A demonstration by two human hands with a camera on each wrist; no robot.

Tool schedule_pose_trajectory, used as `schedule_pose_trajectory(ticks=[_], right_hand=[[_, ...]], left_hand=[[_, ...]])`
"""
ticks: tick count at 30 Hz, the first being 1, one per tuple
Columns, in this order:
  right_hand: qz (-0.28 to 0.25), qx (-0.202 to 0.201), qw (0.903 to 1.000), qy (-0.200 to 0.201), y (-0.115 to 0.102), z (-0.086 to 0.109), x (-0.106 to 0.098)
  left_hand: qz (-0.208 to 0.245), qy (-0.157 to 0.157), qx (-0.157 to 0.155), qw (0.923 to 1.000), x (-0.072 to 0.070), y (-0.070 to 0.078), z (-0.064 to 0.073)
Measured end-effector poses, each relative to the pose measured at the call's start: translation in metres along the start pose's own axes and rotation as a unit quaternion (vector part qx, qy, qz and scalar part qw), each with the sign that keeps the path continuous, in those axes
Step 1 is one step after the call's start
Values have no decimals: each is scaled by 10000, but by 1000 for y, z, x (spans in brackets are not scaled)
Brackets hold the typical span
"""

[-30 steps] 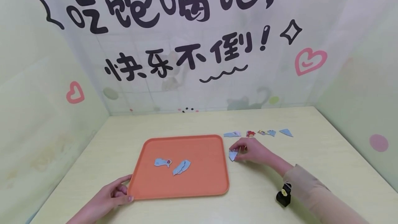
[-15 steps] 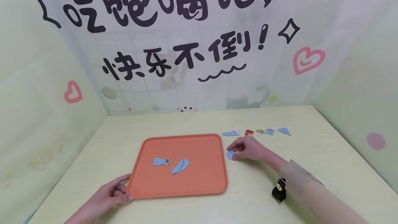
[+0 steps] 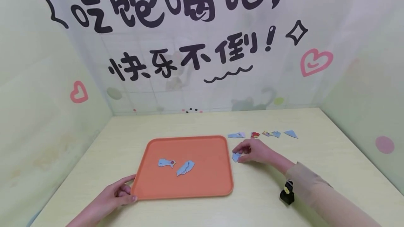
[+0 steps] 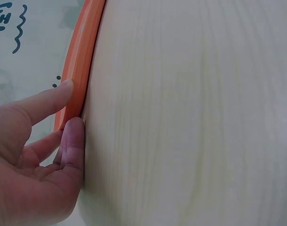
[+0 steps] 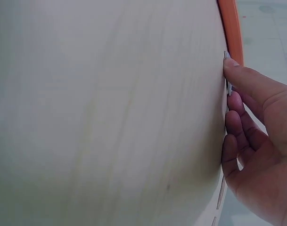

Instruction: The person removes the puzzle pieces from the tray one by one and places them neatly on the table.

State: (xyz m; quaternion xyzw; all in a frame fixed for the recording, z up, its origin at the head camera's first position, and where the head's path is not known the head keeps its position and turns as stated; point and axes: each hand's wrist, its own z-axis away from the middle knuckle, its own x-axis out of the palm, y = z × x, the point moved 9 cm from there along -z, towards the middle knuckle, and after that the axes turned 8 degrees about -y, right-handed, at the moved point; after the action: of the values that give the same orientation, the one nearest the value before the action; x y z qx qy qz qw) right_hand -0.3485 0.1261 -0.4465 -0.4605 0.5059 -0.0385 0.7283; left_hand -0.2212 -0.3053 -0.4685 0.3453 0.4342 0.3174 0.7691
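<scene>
An orange tray [image 3: 208, 185] lies on the table. My left hand [image 3: 115, 193] grips its near left corner, and the left wrist view shows the thumb and fingers at the tray's rim [image 4: 79, 66]. Just off the tray's right side, my right hand [image 3: 257, 151] pinches a light blue puzzle piece [image 3: 235, 157] low at the tabletop. Only the thin edge of that piece [image 5: 229, 87] shows in the right wrist view, between thumb and fingers. On the tray lie a blue piece with a red and yellow end [image 3: 165, 163] and a blue piece with a line across it [image 3: 185, 168].
Behind my right hand, several pieces lie in a row: a blue and lilac one [image 3: 236, 135], a red one [image 3: 255, 135], patterned ones [image 3: 275, 134] and a blue triangle [image 3: 290, 134]. The table [image 3: 176, 125] meets a printed wall sheet [image 3: 189, 97] at the back.
</scene>
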Motion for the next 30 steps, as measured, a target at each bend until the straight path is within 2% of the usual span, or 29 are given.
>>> schedule_pose_trajectory(ticks=[7,16,30], right_hand=[[12,-47,10000,-86,-2,0,2],[317,-231,9967,-708,-2,4,6],[388,-315,9958,-768,-6,1,2]], left_hand=[[2,21,-32,10000,-1,-2,1],[45,-10,-24,10000,0,-3,2],[36,68,91,9999,-1,2,2]])
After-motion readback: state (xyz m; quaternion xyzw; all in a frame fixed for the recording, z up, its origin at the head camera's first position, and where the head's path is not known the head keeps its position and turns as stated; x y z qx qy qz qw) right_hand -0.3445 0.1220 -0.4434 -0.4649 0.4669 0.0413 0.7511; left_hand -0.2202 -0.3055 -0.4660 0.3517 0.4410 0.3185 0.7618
